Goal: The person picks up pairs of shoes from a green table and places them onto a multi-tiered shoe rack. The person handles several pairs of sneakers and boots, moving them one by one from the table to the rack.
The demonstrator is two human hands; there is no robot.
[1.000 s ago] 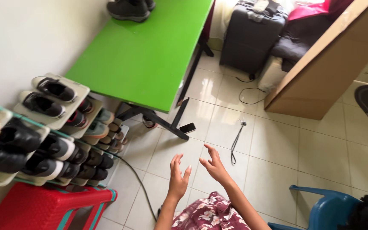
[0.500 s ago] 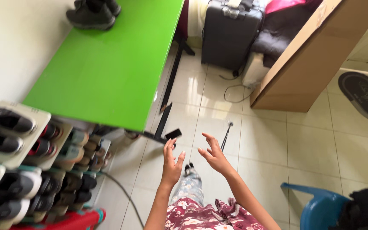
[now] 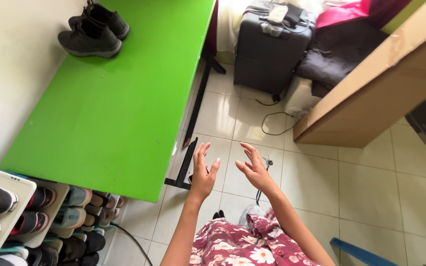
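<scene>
— over the tiled floor (image 3: 321, 182), what are the hands doing?
— both are raised, palms turned toward each other. the left hand (image 3: 203, 173) has its fingers (image 3: 199, 151) spread wide and holds nothing; the right hand (image 3: 253, 169) is the same, fingers (image 3: 250, 149) wide and bare. they are apart, not touching.
— what lies nearest them?
— a thin black strap (image 3: 262, 182) on the floor, just beyond the right hand, partly hidden by it. a small dark flat thing shows between the left hand and the bench leg, mostly covered, so i cannot tell what it is.
— containers?
— at lower left a shoe rack (image 3: 11, 197) with slanted pale shelves, each packed with pairs: dark ones on top, red-lined, grey-green and black ones lower down. at the top a black hard suitcase (image 3: 267, 51) stands upright, shut, with small pale items lying on it. beside it, dark and pink cloth (image 3: 341, 44) is piled.
— packages?
— a long plain brown cardboard box (image 3: 375, 93) slants along the right side, one end resting on the floor, no label readable.
— and the bench?
— a bright green bench (image 3: 119, 93) along the white wall, with one pair of black sneakers (image 3: 93, 30) at its far corner. a black cable (image 3: 274, 118) loops on the floor near the suitcase.
</scene>
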